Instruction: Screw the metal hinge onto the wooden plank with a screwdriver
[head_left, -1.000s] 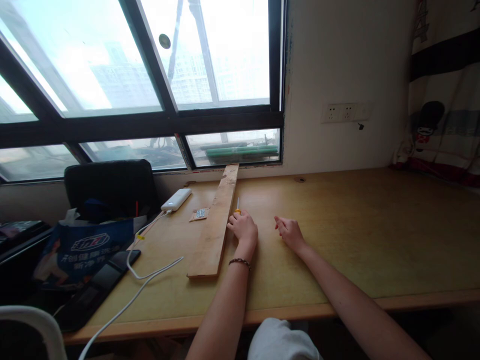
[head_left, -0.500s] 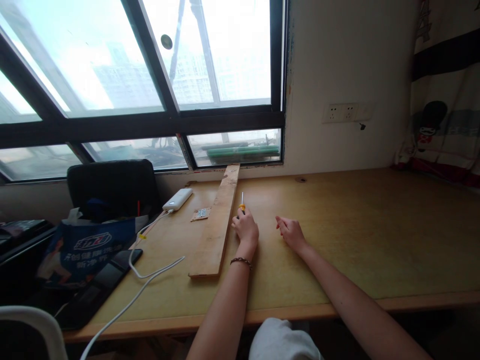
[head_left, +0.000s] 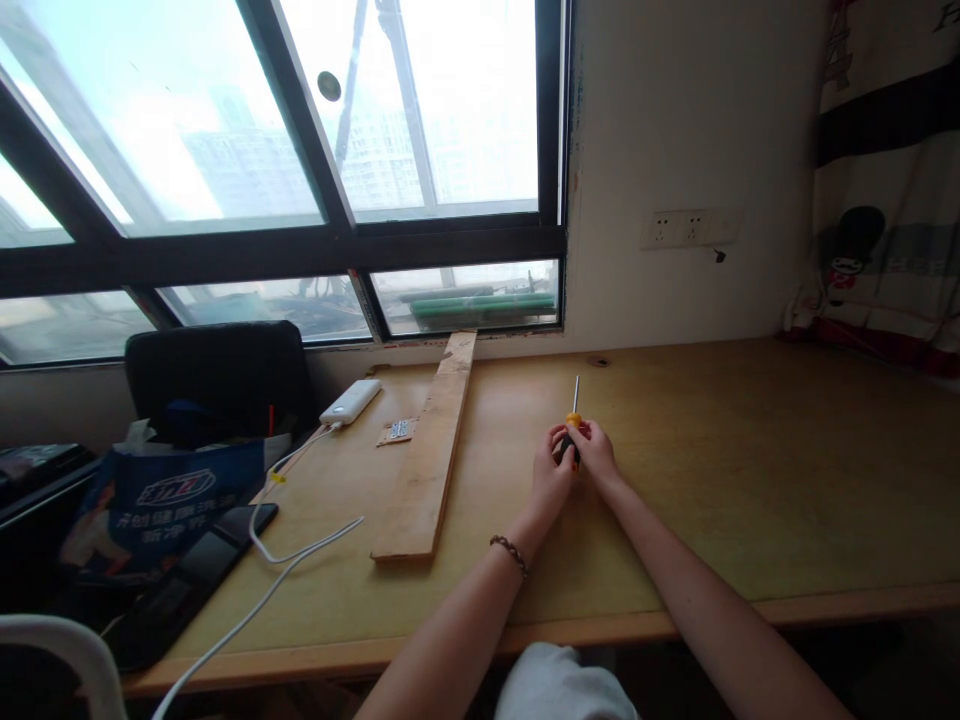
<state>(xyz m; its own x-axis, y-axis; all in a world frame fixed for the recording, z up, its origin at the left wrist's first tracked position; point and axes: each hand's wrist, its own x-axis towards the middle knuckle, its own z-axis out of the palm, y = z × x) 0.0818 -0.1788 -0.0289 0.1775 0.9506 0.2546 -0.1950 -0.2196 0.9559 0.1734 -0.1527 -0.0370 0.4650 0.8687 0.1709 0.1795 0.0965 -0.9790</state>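
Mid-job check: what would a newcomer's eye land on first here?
Probably the bright window, upper left. Next, the yellow-and-black screwdriver, held by the left hand and right hand together, tip pointing away from the person. Then the long wooden board left of the hands, running toward the window.

Right of the frame's centre, the yellow-and-black screwdriver (head_left: 574,419) sits between the left hand (head_left: 552,472) and the right hand (head_left: 598,455), over the yellowish wooden table (head_left: 720,460). Left of them, the long flat pale wooden board (head_left: 420,470) lies on the table, its far end towards the black-framed glass window (head_left: 465,235). Left of the board come the small flat brown card (head_left: 385,436), then the white oblong power bank (head_left: 351,402).
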